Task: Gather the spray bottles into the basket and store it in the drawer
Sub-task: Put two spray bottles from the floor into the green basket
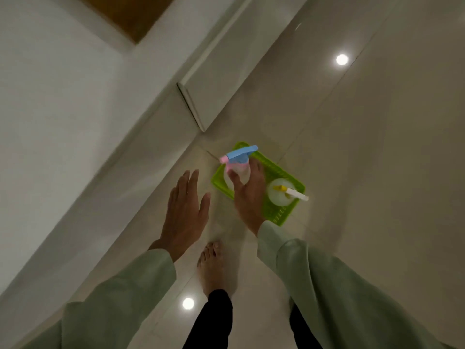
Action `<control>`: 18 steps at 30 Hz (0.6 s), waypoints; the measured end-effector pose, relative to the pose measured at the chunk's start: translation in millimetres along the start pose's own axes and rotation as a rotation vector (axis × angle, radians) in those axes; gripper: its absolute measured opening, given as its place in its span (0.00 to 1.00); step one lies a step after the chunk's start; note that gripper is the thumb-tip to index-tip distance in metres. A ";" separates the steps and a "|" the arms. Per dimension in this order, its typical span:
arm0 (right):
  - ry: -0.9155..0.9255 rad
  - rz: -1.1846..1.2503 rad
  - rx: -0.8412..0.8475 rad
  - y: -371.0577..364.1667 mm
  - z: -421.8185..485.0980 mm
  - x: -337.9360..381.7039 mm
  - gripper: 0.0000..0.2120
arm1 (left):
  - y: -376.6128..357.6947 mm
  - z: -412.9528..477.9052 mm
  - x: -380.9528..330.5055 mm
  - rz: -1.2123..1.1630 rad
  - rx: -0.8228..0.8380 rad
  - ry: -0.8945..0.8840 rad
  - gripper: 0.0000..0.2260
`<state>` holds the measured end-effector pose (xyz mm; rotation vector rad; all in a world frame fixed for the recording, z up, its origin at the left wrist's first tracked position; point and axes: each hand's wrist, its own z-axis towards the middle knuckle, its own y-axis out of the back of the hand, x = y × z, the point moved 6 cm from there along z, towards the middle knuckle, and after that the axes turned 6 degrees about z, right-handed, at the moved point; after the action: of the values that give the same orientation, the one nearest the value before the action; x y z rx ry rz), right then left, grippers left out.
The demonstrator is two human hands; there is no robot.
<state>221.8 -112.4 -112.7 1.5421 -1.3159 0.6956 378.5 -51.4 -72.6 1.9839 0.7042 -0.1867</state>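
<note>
My right hand (247, 195) grips the blue-topped bottle (239, 162) over the green basket (276, 217) on the floor, left of the yellow-nozzle bottle (281, 193). I should lower it upright, then release. My left hand (185, 210) hovers spread, empty.
</note>
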 end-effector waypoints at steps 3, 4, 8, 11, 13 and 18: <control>-0.001 0.016 -0.079 -9.6 13.8 -26.9 0.19 | -17.2 20.2 15.3 -0.007 0.015 -0.046 0.27; 0.003 0.007 -0.109 -11.4 17.6 -32.7 0.18 | -20.7 26.7 18.1 -0.012 0.018 -0.059 0.27; 0.032 -0.041 -0.188 -23.3 33.0 -57.4 0.22 | -34.9 54.3 25.5 -0.006 0.017 -0.102 0.27; 0.055 -0.055 -0.193 -26.2 37.6 -72.5 0.20 | -40.6 65.2 25.5 -0.010 0.015 -0.121 0.27; 0.049 -0.056 -0.157 -27.2 36.7 -78.9 0.20 | -41.7 67.4 25.2 0.008 0.016 -0.136 0.27; -0.048 -0.086 -0.055 -17.5 28.8 -74.2 0.30 | -31.1 56.0 21.3 0.025 0.023 -0.139 0.27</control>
<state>214.9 -109.1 -193.8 1.5695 -1.2861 0.5668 387.8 -79.7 -133.3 1.9789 0.5894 -0.3155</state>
